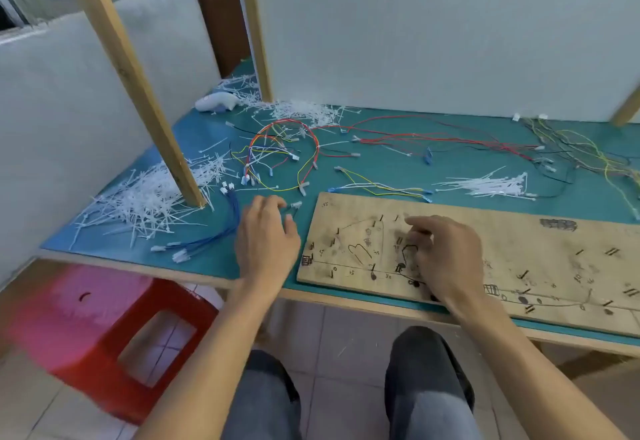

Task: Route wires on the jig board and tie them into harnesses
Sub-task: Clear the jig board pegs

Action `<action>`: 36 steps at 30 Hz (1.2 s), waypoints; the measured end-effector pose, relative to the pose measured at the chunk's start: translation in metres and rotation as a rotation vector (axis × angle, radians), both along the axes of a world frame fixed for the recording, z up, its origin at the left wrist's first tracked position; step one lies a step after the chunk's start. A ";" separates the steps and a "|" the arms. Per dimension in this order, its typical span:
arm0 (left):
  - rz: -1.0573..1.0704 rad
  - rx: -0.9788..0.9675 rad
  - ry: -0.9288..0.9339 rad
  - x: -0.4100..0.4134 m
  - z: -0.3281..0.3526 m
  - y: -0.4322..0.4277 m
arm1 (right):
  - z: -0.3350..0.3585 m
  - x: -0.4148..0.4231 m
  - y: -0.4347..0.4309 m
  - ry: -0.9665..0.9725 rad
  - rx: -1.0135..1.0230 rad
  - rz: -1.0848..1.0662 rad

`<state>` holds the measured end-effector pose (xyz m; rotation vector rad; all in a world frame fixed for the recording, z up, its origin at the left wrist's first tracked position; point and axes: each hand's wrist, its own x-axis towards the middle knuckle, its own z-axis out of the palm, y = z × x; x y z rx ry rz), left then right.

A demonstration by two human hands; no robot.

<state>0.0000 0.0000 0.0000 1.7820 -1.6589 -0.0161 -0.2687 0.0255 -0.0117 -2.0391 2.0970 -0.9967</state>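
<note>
Left hand [266, 235], grip narrow at a connector-tipped wire [295, 204] on the desk [381, 162] beside the jig board [519, 231], right hand [446, 252] curled over a black wire [408, 249] beneath it, neither hold certain; probably best kept taut round the pegs [381, 218].

The left hand [266, 235] and the right hand [446, 256] are bare. The left forearm [214, 335] and right forearm [519, 353] are bare too, uncovered as far as the bottom edge of the view. On the legs are dark grey trousers [422, 370] of plain cloth. Lower on each thigh the cloth turns a paler blue-grey, perhaps faded or only catching light.
</note>
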 end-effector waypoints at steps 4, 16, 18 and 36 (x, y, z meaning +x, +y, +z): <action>0.127 0.279 -0.155 0.021 0.004 -0.026 | 0.004 0.001 -0.003 -0.019 -0.014 -0.030; -0.111 -0.361 0.031 -0.009 0.037 -0.007 | 0.006 -0.001 -0.005 -0.041 -0.036 -0.076; -0.175 -0.448 0.042 -0.022 0.047 -0.002 | 0.014 0.001 -0.001 -0.068 -0.081 -0.051; -0.426 -0.010 0.522 -0.119 -0.011 0.062 | 0.018 -0.029 -0.005 -0.942 0.242 0.501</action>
